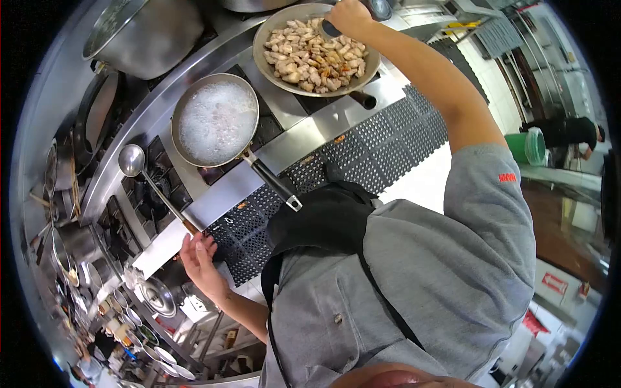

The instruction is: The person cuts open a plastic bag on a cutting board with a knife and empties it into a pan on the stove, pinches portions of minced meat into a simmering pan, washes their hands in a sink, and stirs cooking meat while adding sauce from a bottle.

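Near the bottom end of a long ladle [155, 189], my left hand [202, 264] has its fingers apart and loosely bent. Its fingertips are close to the wooden grip; contact cannot be made out. At the top, my right hand [349, 18] is closed over the edge of a wide pan [260, 61] of cut, partly browned meat pieces [317, 57]. A grey rounded piece shows beneath that hand, but its kind is unclear. Between the hands, a frying pan [253, 132] holds bubbling, foamy liquid [218, 121], its black handle [272, 181] pointing toward me.
A large steel pot [149, 39] stands at the upper left by another dark-handled pan [97, 116]. Black burner grates [152, 194] lie below the ladle. Perforated rubber mat [388, 126] covers the floor. Another person [572, 132] bends near a green bucket [527, 147].
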